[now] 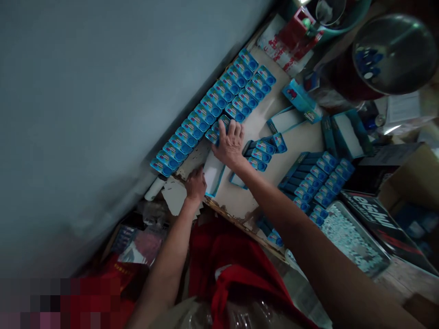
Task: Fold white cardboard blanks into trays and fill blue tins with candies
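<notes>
My right hand (pixel 231 144) reaches over the end of a row of small blue packs (pixel 212 135), its fingers curled down around a few of them. Beside it, nearer me, lies an open blue box (pixel 214 176) with a white inside. Against the left edge of this box is my left hand (pixel 196 184); its fingers are dark and blurred, so their grip is unclear. A long row of blue packs (pixel 202 116) runs along the wall, with a shorter row (pixel 252 93) next to it. More blue packs (pixel 261 155) lie right of my right hand, partly in another box.
The table (pixel 240 196) has a worn front edge. To the right are stacked blue packs (pixel 312 183), a tray of pale small pieces (pixel 356 242), a black carton (pixel 387 224) and open blue boxes (pixel 348 132). A metal bowl (pixel 408 55) stands at the far right. The wall (pixel 103 91) borders the left.
</notes>
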`<state>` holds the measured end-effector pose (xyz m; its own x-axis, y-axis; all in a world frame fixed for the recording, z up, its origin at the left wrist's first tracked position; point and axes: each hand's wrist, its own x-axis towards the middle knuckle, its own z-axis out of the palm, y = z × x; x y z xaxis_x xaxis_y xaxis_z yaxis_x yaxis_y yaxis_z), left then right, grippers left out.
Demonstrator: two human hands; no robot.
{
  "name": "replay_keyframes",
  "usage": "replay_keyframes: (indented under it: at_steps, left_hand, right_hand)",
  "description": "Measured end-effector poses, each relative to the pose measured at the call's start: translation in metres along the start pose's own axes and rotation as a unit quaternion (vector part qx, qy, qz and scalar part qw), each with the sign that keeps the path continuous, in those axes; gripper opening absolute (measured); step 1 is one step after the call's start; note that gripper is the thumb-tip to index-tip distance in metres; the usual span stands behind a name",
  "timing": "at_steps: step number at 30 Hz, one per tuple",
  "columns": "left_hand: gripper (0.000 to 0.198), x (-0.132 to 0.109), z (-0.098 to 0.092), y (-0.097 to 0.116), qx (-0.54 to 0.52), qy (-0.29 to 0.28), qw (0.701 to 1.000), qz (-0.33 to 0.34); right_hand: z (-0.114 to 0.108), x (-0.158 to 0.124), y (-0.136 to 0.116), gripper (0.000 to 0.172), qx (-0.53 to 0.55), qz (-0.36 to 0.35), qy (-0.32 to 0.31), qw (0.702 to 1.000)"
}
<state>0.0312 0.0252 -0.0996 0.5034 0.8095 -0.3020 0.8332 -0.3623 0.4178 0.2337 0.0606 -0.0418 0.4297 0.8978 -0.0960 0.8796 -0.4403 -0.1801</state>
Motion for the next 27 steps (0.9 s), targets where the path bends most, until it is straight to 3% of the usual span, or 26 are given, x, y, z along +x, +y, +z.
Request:
replay_keyframes:
  at_steps: [4, 8, 11, 14, 16, 18, 21, 23, 27]
  left_hand:
    - [0.044, 0.001, 0.007, -0.002, -0.007, 0.01, 1.0, 0.002]
    - [0.049, 0.004, 0.008, -0.004, 0.0, 0.009, 1.0, -0.01]
    - [0.054, -0.005, 0.004, -0.004, -0.01, 0.06, 0.998, 0.0]
    - [0.058, -0.031, 0.0, 0.006, -0.051, 0.119, 0.99, 0.049]
    - [0.053, -0.05, 0.0, 0.021, -0.111, 0.114, 0.983, 0.089]
    - [0.048, -0.063, 0.004, 0.038, -0.143, 0.081, 0.98, 0.115]
    - [0.037, -0.062, 0.012, 0.047, -0.076, 0.016, 0.989, 0.125]
    - [0.033, -0.054, 0.014, 0.035, -0.028, 0.001, 0.993, 0.118]
    - [0.031, -0.04, 0.005, -0.007, 0.002, 0.08, 0.996, 0.031]
  right_hand:
    - [0.006, 0.026, -0.001, 0.1, -0.002, 0.019, -0.022, 1.0]
    - [0.004, 0.031, 0.0, 0.096, -0.003, 0.0, -0.026, 1.0]
    - [-0.025, -0.006, 0.012, 0.091, 0.013, -0.034, 0.01, 0.999]
    - [-0.071, -0.077, 0.035, 0.086, 0.021, -0.055, 0.071, 0.996]
    - [-0.093, -0.126, 0.053, 0.082, 0.029, -0.07, 0.149, 0.986]
    - [-0.101, -0.159, 0.069, 0.086, 0.063, -0.064, 0.234, 0.968]
    - [-0.09, -0.168, 0.086, 0.092, 0.089, -0.009, 0.245, 0.965]
    - [-0.083, -0.158, 0.095, 0.093, 0.091, 0.012, 0.222, 0.971]
    - [-0.09, -0.157, 0.106, 0.098, 0.113, -0.005, 0.302, 0.947]
